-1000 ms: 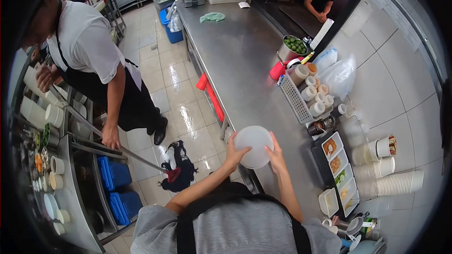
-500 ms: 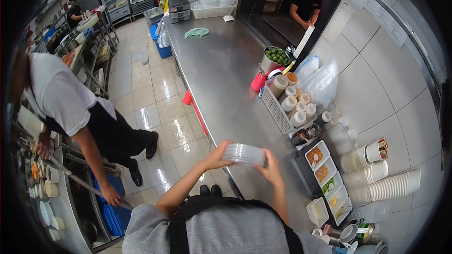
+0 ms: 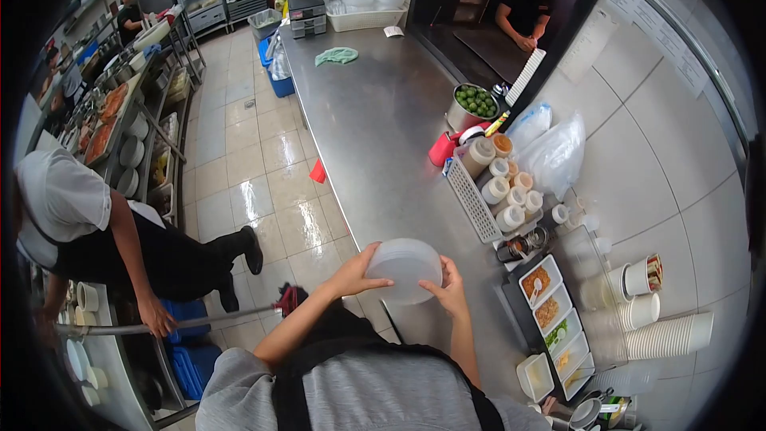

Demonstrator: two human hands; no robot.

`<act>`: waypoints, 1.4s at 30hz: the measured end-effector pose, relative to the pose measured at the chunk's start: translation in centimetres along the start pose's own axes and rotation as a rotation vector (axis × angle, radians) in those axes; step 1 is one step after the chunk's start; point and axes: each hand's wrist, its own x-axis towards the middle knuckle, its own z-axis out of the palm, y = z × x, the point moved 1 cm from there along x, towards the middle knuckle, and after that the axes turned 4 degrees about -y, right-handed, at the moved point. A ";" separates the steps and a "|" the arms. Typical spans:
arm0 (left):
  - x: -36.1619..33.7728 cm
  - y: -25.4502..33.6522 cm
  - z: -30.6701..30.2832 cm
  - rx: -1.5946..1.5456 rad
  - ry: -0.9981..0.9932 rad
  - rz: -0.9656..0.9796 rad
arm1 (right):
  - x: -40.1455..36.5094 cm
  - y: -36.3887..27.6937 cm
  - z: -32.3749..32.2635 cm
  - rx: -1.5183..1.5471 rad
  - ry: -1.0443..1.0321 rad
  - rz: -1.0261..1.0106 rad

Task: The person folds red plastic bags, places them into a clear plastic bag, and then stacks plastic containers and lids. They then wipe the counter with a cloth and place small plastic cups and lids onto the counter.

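Observation:
A stack of round, translucent plastic lids [image 3: 405, 263] is held up over the near edge of the steel counter [image 3: 367, 152], its flat round face turned up toward me. My left hand [image 3: 357, 274] grips its left side, thumb on the face. On the opposite side my right hand [image 3: 452, 290] is closed round the rim, thumb also on top. Fingers beneath the stack are partly hidden. To the right of my hands is a black holder with white trays of chopped food [image 3: 547, 313].
A basket of squeeze bottles [image 3: 476, 195] and a pot of green limes [image 3: 472, 104] line the counter's right side. A green cloth [image 3: 336, 56] lies farther back. At left, a co-worker [image 3: 120, 223] holds a long pole [image 3: 215, 319] across the tiled floor. Paper cups [image 3: 666, 335] are stacked at right.
The stack has tilted from a side-on view to show its round face, with both hands still on it. The co-worker at left has bent lower and shifted the pole.

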 end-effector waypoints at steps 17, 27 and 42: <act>-2.1 13.3 -35.1 -0.720 0.214 1.118 | 37.2 3.9 17.8 0.227 0.539 0.108; 1.5 9.0 -46.8 -0.992 -0.122 1.081 | 50.6 5.6 16.9 0.042 0.665 -0.056; 22.7 0.9 -66.9 -1.033 -0.629 1.151 | 65.6 3.0 19.3 0.482 0.938 -0.012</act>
